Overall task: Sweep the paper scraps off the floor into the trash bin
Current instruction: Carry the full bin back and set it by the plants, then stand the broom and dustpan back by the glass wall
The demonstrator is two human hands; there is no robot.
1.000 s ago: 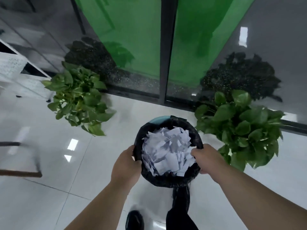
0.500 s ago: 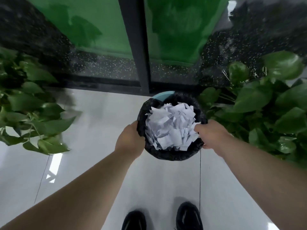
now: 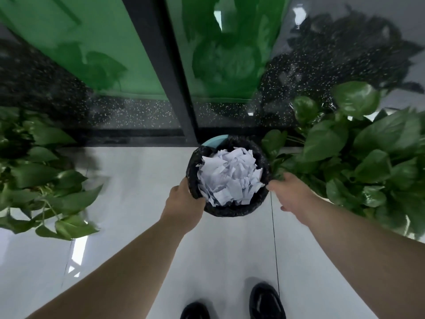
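- Black shoes [image 3: 266, 300] are standing at the frame's bottom edge.
- The left hand [image 3: 186, 199] is gripping the left rim of the trash bin [image 3: 230, 211] at centre. The right hand [image 3: 292, 192] is reaching the right rim, but I cannot tell if it is gripping.
- Paper scraps [image 3: 230, 178] are heaping inside the bin. They are probably light and easily spilled, and the bag-lined rim is likely slippery, so a two-sided hold is looking safest.

The floor [image 3: 138, 180] is glossy white tile with a thin dark grout line [image 3: 274, 238] running toward the viewer from just right of the trash bin [image 3: 230, 211]. The bin, black-lined and heaped with white paper scraps [image 3: 227, 178], sits at the floor's far edge; whether it rests on the tile cannot be told. Leafy green plants stand well left [image 3: 46, 178] and just right [image 3: 358, 153] of it. Two black shoes [image 3: 266, 300] stand nearer the viewer.
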